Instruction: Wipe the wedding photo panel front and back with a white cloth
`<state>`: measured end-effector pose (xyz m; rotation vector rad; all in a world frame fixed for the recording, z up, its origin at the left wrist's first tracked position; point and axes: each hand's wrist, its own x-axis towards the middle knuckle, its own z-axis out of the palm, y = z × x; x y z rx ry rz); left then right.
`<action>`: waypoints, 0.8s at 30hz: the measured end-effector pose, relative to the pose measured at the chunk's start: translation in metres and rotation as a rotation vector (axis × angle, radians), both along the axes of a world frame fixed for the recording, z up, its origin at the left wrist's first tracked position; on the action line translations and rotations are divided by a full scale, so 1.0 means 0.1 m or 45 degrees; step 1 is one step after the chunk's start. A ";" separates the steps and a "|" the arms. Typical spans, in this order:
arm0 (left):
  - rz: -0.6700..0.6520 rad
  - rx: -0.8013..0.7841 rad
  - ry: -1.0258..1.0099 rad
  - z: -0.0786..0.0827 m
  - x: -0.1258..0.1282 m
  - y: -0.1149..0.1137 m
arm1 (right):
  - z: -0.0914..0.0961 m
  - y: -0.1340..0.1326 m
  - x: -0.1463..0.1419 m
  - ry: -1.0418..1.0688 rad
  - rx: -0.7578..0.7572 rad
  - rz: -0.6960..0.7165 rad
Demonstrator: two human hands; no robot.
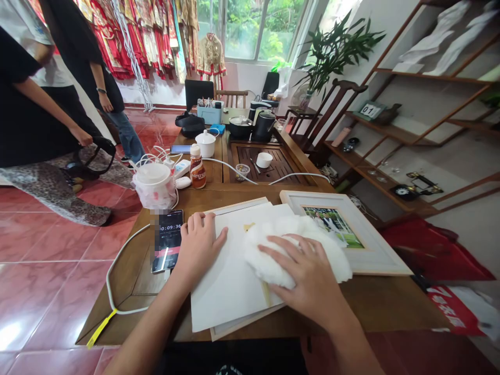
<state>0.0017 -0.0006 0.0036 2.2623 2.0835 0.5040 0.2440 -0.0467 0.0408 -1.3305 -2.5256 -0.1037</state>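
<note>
My left hand (201, 245) lies with fingers spread on the left part of a white board (222, 276), beside a phone (169, 239) showing a timer. A fluffy white wad of cotton-like batting (281, 232) rests on the right part of the board. Over it lies my right hand (302, 265), palm down, its fingers stretched out and apart; the palm side is hidden. Small yellowish pieces (249, 227) show at the batting's edge. Beneath the board sits a light wood frame (246, 319), mostly covered. To the right, a framed photo (332, 224) lies partly behind the batting.
On the wooden table (390, 307) stand a white bucket (156, 182), a brown drink bottle (197, 166) and a lidded white cup (205, 143). A white cable (110, 281) loops along the left edge. Behind is a tea tray (285, 169). People stand at left; shelves (414, 138) line the right.
</note>
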 end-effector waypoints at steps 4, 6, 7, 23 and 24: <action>-0.008 0.006 0.026 0.08 0.02 -0.01 | 0.09 -0.14 -0.32 -0.018 -0.129 0.316; -0.010 0.006 0.038 0.09 0.03 -0.02 | 0.10 -0.16 -0.41 -0.035 -0.186 0.460; -0.011 0.006 0.040 0.08 0.03 -0.02 | 0.10 -0.16 -0.43 -0.037 -0.210 0.492; 0.000 0.005 -0.009 0.01 0.00 0.00 | -0.04 0.14 0.20 -0.001 0.066 -0.123; 0.003 0.002 -0.009 0.00 0.01 0.00 | -0.04 0.13 0.17 0.008 0.053 -0.086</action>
